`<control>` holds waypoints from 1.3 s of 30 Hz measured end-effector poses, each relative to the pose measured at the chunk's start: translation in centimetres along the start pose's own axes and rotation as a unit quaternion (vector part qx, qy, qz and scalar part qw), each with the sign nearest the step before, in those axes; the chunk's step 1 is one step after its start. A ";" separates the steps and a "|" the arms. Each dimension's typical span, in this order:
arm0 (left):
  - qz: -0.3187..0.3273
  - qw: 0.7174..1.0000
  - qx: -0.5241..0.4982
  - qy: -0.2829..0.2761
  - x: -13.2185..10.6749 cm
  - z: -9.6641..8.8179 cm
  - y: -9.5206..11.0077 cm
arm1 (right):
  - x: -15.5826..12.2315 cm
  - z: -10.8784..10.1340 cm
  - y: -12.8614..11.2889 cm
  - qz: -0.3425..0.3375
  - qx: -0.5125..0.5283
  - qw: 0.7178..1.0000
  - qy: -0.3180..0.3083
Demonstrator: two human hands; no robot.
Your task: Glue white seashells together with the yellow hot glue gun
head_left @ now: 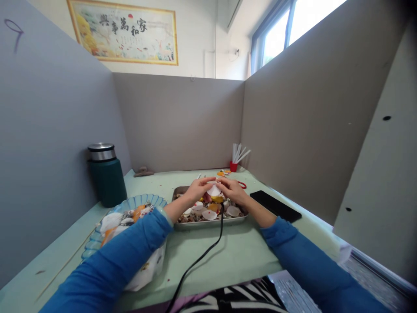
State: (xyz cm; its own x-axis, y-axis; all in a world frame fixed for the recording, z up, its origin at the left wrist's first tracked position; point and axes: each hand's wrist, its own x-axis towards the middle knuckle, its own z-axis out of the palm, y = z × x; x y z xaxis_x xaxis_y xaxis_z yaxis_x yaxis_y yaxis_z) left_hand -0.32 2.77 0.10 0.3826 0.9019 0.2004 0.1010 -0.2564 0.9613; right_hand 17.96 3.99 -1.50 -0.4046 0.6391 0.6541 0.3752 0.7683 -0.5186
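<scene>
Between my two hands a white seashell (214, 190) is held up over a metal tray (208, 223). My left hand (201, 188) pinches it from the left, and my right hand (232, 189) grips its right side. Under them the tray holds several white and orange shells, some with red spots, on a bed of small brown bits. A yellow piece (217, 199) shows just below the held shell. A black cable (208, 250) runs from the tray toward me; what its far end joins is hidden near my right hand.
Left of the tray stands a blue scalloped plate (93, 243) with shells. Behind it is a dark green bottle (107, 182). A black phone-like slab (275, 205) lies at right. A red cup (233, 166) holds white sticks (239, 153). Grey partitions (182, 121) enclose the table.
</scene>
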 end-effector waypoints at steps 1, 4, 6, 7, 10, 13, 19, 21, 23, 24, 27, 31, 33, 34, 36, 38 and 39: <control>0.000 1.000 0.002 0.001 0.0 0.0 0.1 | 0.0 0.0 0.0 0.001 0.000 1.000 -0.001; 0.002 1.000 0.005 0.007 -0.1 0.1 0.2 | 0.0 0.0 -0.1 0.004 0.000 1.000 -0.004; 0.003 1.000 0.005 0.009 -0.1 0.0 0.2 | 0.0 0.0 -0.1 0.007 0.004 1.000 -0.008; 0.003 1.000 0.006 0.009 0.0 0.0 0.1 | 0.0 0.0 -0.2 0.010 0.005 1.000 -0.010; 0.003 1.000 0.011 0.007 0.1 0.0 0.0 | 0.0 0.0 -0.2 0.016 0.002 1.000 -0.012; 0.003 1.000 0.016 0.002 0.1 0.0 0.0 | 0.0 0.0 -0.1 0.019 0.007 1.000 -0.016; 0.002 1.000 -0.001 0.014 0.1 0.2 -0.1 | 0.1 0.1 0.1 0.007 0.000 1.000 0.006; -0.001 1.000 -0.008 0.016 0.2 0.2 -0.2 | 0.1 0.1 0.2 -0.009 -0.012 1.000 0.018; -0.009 1.000 -0.010 0.018 0.3 0.2 -0.4 | 0.1 0.1 0.3 -0.020 -0.018 0.999 0.027; -0.013 1.000 -0.007 0.016 0.3 0.1 -0.5 | 0.1 0.1 0.3 -0.024 -0.019 0.999 0.032; -0.027 1.000 0.002 0.002 0.3 0.1 -0.6 | 0.1 0.1 0.4 -0.031 -0.026 0.998 0.051; -0.032 0.999 -0.006 -0.040 0.1 0.1 -0.4 | 0.1 0.1 0.4 -0.026 -0.024 0.998 0.047; -0.033 0.997 -0.008 -0.064 0.1 0.1 -0.4 | 0.0 0.1 0.3 -0.026 -0.021 0.998 0.044; -0.033 0.997 -0.007 -0.071 0.1 0.1 -0.4 | 0.0 0.1 0.3 -0.027 -0.019 0.999 0.042; -0.034 0.996 -0.008 -0.079 0.1 0.1 -0.4 | 0.0 0.1 0.2 -0.030 -0.013 0.999 0.035; -0.035 0.996 -0.010 -0.082 0.0 0.2 -0.4 | 0.1 0.1 0.2 -0.029 -0.010 0.999 0.030; -0.035 0.996 -0.011 -0.083 0.0 0.2 -0.4 | 0.1 0.1 0.2 -0.027 -0.010 0.999 0.028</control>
State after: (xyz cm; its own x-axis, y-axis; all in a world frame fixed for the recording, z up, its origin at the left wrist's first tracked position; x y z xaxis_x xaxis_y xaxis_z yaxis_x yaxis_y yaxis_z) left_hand -0.19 2.84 -0.32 0.5219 0.8470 0.1011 0.1135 -0.1864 0.9759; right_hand 17.90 4.17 -1.62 -0.3771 0.5931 0.7113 0.3711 0.8004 -0.4707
